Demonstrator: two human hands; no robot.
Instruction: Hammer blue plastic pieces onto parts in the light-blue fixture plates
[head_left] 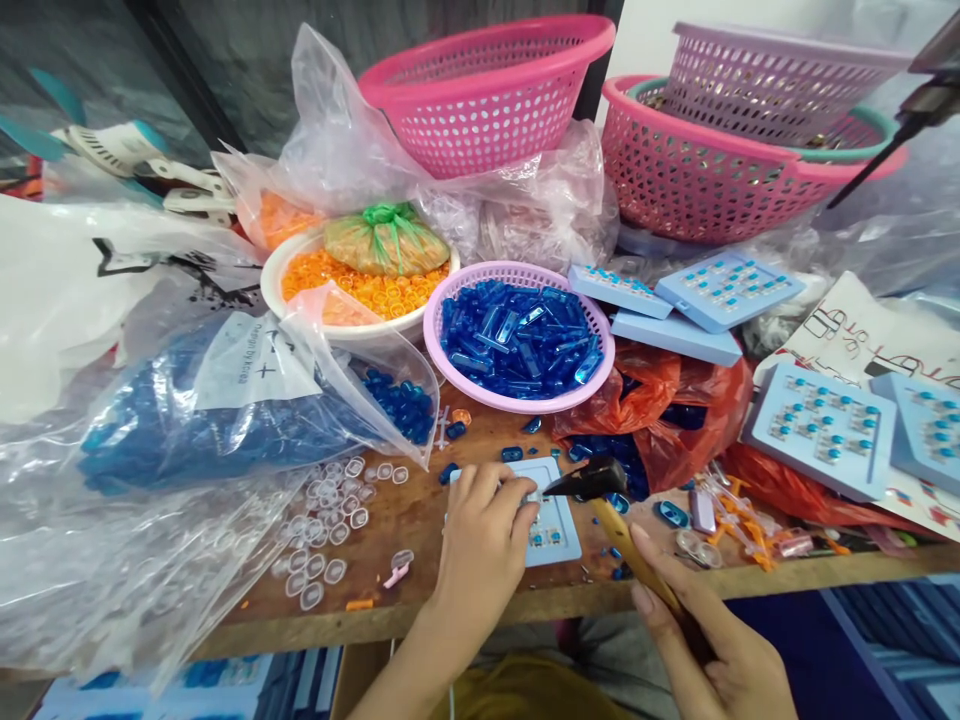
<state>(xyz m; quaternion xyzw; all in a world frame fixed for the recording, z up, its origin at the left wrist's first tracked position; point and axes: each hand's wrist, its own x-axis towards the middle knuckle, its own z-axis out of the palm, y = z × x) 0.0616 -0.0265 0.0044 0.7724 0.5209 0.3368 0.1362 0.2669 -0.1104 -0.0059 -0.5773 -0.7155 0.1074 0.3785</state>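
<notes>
My right hand is wrapped round the wooden handle of a hammer. The hammer's dark head hovers over or touches a light blue plastic tray that lies flat on the wooden table; I cannot tell which. On the tray's left part rests my left hand, fingers curled down and closed, thumb beside the index finger. Whatever its fingertips grip is hidden. Small metal-and-blue parts show in the tray, just right of my thumb. The hammer head's pointed end is close to my left index finger.
Behind the tray stands a purple basket of blue plastic pieces, beside a white bowl of orange parts. Clear caps lie scattered left. More filled blue trays sit right, near a red bag. Pink baskets are at the back.
</notes>
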